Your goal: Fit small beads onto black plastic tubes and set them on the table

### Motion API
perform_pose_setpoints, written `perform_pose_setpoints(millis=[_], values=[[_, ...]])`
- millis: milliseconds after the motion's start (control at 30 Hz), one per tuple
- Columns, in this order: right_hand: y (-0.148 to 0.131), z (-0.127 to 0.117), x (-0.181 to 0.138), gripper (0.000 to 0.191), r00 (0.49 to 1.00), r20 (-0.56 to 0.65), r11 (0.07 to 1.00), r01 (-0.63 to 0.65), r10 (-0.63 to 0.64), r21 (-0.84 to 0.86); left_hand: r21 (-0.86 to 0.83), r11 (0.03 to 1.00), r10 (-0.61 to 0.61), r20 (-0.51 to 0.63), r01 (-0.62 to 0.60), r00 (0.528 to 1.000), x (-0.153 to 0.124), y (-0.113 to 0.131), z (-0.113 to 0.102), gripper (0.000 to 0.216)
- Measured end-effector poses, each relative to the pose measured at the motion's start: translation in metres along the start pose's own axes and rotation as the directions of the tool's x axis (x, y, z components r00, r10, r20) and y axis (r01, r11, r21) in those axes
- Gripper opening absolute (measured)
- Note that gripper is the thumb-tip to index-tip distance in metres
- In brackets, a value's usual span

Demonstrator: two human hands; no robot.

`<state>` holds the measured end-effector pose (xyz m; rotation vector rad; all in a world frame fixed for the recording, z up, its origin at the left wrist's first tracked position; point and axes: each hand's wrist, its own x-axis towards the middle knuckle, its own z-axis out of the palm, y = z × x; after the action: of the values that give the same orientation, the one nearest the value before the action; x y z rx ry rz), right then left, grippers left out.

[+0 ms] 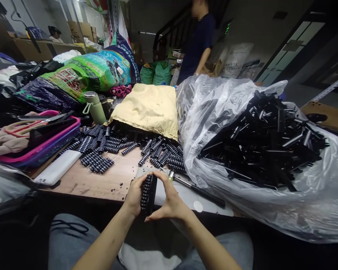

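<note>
Between my two hands, at the table's front edge, is a black strip of small wheels with white digits (145, 193), with a plain black bar-shaped part (152, 195) along its right side. My left hand (134, 197) grips the strip from the left, fingers closed against it. My right hand (170, 200) spans the black part, index fingertip at its far end and thumb near its lower end. Behind them lie many similar digit-wheel rods (97, 163), some with thin metal pins sticking out. To the right of my right hand lies a hammer-like tool with a dark handle (199, 191).
A cream sack (149, 107) spills rods onto the table (81, 187). At right, a clear plastic bag (197, 150) bulges with black parts (270, 146). Left are a white box-like bar (59, 167), a pink-rimmed basket (76, 123) with scissors, and a green bottle (94, 107). A person (198, 41) stands behind.
</note>
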<state>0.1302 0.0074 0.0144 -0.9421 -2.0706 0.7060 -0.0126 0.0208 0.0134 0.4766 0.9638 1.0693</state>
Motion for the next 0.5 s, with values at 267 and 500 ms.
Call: perform_pose_setpoints(millis=[267,500], values=[[0.011,0.009,-0.007,0.113,0.997,0.054,0.995,-0.051,0.047,0.081,0.014,0.989,-0.145,-0.043,0.145,0.989,-0.005,-0.001,0.01,0.022],[0.01,0.017,-0.012,0.101,0.984,-0.036,0.982,-0.172,0.175,0.077,0.185,0.969,-0.159,-0.035,0.163,0.987,0.004,-0.001,0.014,0.025]])
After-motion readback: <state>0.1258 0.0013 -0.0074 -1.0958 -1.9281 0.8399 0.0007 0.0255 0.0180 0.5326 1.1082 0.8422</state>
